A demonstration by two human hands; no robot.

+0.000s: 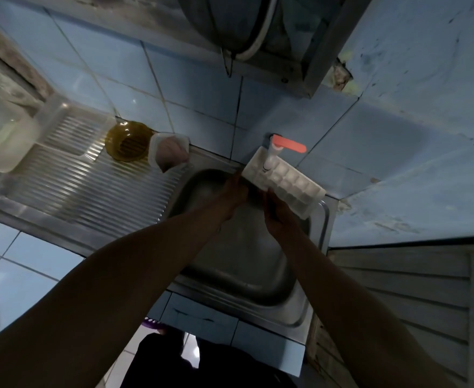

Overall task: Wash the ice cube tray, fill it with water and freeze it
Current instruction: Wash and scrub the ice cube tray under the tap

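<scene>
A white ice cube tray (289,186) is held tilted over the far right corner of the steel sink (247,278), right under the white tap spout (269,159) with its orange lever (289,143). My left hand (231,196) touches the tray's left end with its fingertips. Along the tray's near long edge, my right hand (279,217) grips it. The tray's compartments face up toward me. I cannot tell whether water is running.
A ribbed steel draining board (87,189) lies left of the sink. On it stand a clear plastic container (70,127), an amber strainer bowl (128,145) and a small white tub (168,152). Blue wall tiles rise behind, and a slatted panel (415,298) stands at right.
</scene>
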